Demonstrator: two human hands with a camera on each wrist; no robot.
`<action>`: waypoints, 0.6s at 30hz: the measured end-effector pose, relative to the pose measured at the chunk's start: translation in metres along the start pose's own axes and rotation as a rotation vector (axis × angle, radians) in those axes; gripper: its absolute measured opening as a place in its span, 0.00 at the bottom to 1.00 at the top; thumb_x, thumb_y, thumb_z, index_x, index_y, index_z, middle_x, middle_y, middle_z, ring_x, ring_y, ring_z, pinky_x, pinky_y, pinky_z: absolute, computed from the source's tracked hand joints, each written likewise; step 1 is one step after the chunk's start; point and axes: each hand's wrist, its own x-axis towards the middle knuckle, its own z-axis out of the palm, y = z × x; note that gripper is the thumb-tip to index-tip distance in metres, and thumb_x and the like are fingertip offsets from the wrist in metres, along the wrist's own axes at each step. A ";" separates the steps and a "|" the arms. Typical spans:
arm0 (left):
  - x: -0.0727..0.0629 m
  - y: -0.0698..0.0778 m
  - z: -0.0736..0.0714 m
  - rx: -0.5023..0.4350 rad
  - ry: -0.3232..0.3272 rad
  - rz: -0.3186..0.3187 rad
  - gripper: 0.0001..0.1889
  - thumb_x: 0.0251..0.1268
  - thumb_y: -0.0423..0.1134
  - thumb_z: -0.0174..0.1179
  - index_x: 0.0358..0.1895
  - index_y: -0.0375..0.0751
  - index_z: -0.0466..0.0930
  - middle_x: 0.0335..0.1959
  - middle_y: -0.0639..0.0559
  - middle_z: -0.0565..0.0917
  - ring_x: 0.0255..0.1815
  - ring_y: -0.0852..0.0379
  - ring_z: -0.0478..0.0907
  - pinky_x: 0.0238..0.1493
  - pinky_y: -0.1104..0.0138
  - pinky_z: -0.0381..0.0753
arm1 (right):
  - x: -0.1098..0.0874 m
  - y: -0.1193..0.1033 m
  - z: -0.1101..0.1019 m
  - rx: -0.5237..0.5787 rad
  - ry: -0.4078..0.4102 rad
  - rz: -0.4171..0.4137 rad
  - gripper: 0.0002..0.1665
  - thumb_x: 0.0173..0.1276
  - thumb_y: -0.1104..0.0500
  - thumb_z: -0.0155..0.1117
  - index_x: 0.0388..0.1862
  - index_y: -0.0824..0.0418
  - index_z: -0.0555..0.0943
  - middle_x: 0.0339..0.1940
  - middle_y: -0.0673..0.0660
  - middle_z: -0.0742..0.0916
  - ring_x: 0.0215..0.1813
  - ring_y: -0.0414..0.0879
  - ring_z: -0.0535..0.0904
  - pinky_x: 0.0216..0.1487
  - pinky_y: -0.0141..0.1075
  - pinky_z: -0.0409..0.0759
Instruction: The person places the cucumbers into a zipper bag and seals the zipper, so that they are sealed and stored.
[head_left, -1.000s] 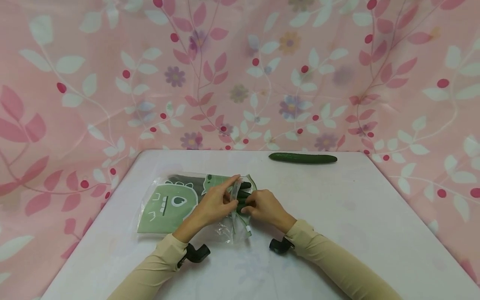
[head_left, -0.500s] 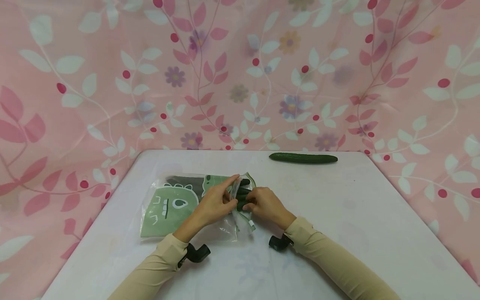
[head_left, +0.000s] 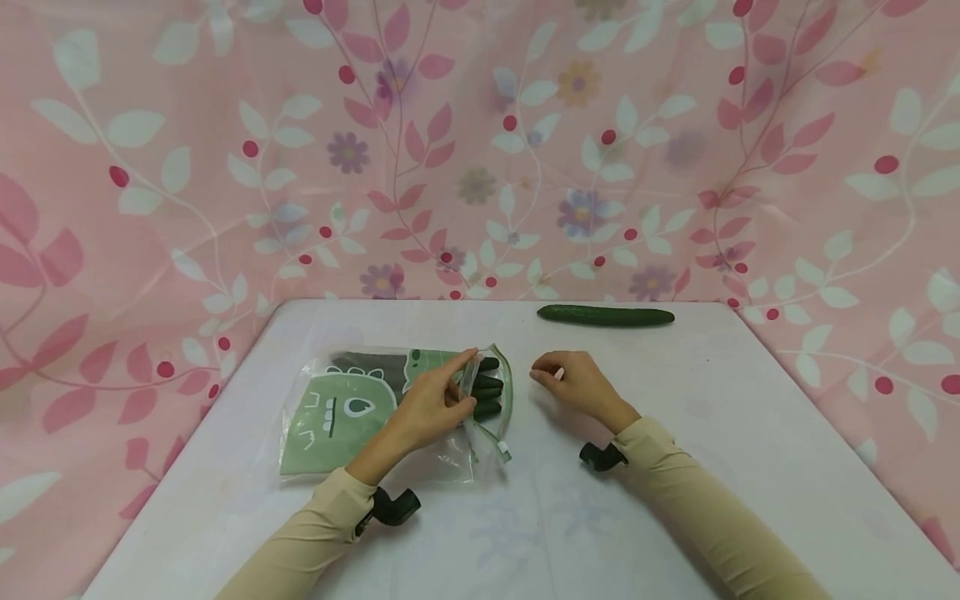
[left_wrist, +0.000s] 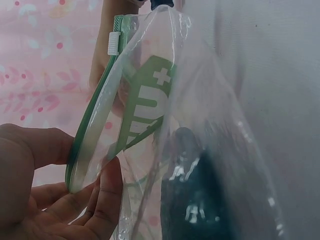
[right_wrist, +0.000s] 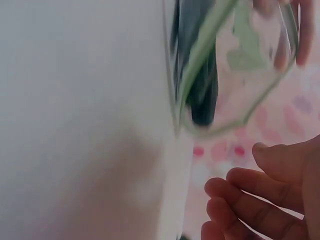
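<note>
A clear zip bag [head_left: 330, 442] with a green monster print lies on the table. Several cucumbers [head_left: 487, 389] are inside it, their ends showing at the open mouth on the right. My left hand [head_left: 427, 408] pinches the upper edge of that mouth. In the left wrist view its fingers and thumb meet on the green zip strip [left_wrist: 82, 135], with a white slider [left_wrist: 114, 44] farther along. My right hand [head_left: 581, 385] is just right of the mouth, apart from the bag. Its fingers are loosely curled around nothing, as the right wrist view shows.
Another cucumber [head_left: 606, 317] lies by itself near the back edge of the white table [head_left: 712, 417]. Behind the table hangs a pink floral cloth [head_left: 480, 167]. Each wrist carries a small black camera [head_left: 395, 506].
My right hand has let go of the cucumbers at the bag's mouth and drawn back to the right. The bag's near edge shifted slightly earlier. My left hand keeps its grip.
</note>
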 end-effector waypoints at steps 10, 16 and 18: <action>-0.001 -0.001 0.000 -0.010 0.004 0.004 0.38 0.64 0.35 0.61 0.78 0.53 0.60 0.30 0.53 0.84 0.28 0.64 0.81 0.32 0.67 0.81 | 0.003 0.074 -0.053 -0.002 0.090 0.193 0.15 0.73 0.55 0.62 0.53 0.59 0.86 0.48 0.59 0.90 0.52 0.59 0.84 0.48 0.55 0.80; -0.001 -0.001 0.000 -0.009 0.007 0.008 0.38 0.64 0.35 0.61 0.78 0.53 0.60 0.29 0.54 0.84 0.28 0.63 0.81 0.32 0.67 0.81 | 0.012 0.107 -0.076 -0.065 0.085 0.244 0.21 0.76 0.55 0.57 0.62 0.63 0.81 0.57 0.65 0.85 0.57 0.64 0.81 0.55 0.59 0.77; -0.001 -0.001 0.000 -0.007 0.010 0.008 0.38 0.63 0.34 0.60 0.78 0.52 0.60 0.28 0.53 0.84 0.27 0.63 0.81 0.31 0.67 0.80 | 0.017 0.116 -0.081 -0.077 0.064 0.273 0.23 0.76 0.57 0.56 0.65 0.64 0.78 0.60 0.68 0.83 0.59 0.66 0.79 0.58 0.60 0.75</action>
